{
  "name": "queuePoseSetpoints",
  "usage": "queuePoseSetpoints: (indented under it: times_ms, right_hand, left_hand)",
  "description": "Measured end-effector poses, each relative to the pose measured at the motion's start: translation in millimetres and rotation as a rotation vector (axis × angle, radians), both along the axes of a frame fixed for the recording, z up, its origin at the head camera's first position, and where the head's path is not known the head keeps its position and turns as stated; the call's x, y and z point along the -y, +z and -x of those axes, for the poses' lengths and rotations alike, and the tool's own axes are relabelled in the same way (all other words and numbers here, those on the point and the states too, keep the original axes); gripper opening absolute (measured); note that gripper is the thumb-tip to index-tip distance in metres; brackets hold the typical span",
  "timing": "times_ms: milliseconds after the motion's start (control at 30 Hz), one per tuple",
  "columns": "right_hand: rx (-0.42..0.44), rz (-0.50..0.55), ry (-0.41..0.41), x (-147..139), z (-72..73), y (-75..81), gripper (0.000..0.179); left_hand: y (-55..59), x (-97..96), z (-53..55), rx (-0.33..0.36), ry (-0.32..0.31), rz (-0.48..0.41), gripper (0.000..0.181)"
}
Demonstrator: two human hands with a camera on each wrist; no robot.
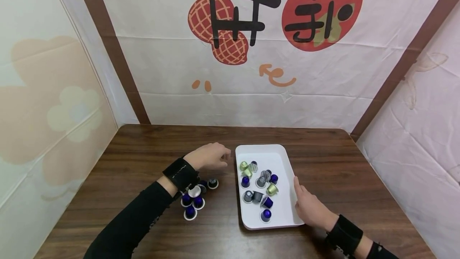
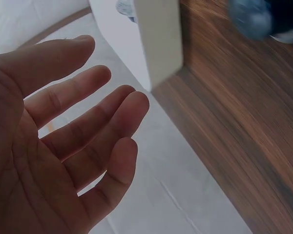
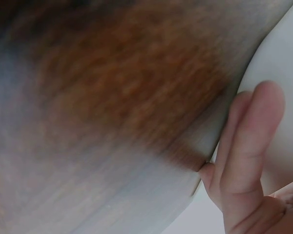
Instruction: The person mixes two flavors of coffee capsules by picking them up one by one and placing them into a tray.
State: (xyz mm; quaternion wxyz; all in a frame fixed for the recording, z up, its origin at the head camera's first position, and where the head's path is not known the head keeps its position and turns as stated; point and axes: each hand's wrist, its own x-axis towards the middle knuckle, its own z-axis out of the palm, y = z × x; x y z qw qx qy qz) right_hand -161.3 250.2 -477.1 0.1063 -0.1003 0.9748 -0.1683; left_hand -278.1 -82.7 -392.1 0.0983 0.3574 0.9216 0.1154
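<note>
My left hand hovers beside the upper left edge of a white tray, holding nothing. Its fingers are loosely bent, with the palm bare in the left wrist view. Against the tray's right side rests my right hand, its extended fingers touching the wall. Several coffee capsules are scattered in the tray, including a blue capsule, a green capsule and a grey capsule. Below my left wrist, a cluster of mostly blue capsules stands on the table, partly hidden by the wristband.
A dark capsule stands at the right side of the cluster, left of the tray. The wooden table meets a printed white curtain at its back edge. More fabric hangs at both sides.
</note>
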Motion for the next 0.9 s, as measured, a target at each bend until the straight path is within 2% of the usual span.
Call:
queuePoseSetpoints:
  times_ms: [200, 500, 700, 900]
  right_hand:
    - [0.003, -0.002, 0.003, -0.8, -0.8, 0.4, 0.074]
    - [0.024, 0.008, -0.009, -0.6, -0.2, 1.9, 0.074]
    - [0.036, 0.018, -0.015, -1.2, -0.1, 0.5, 0.074]
    - [0.031, 0.012, -0.022, -1.1, 0.8, 0.7, 0.074]
  left_hand:
    - [-4.7, 15.7, 1.4, 0.03, 0.043, 0.042, 0.01]
    - [-10.3, 44.1, 1.9, 0.107, 0.074, 0.079, 0.019]
    - [-15.9, 60.8, 2.0, 0.174, 0.121, 0.116, 0.028]
    - [-17.1, 70.9, 0.9, 0.236, 0.15, 0.129, 0.027]
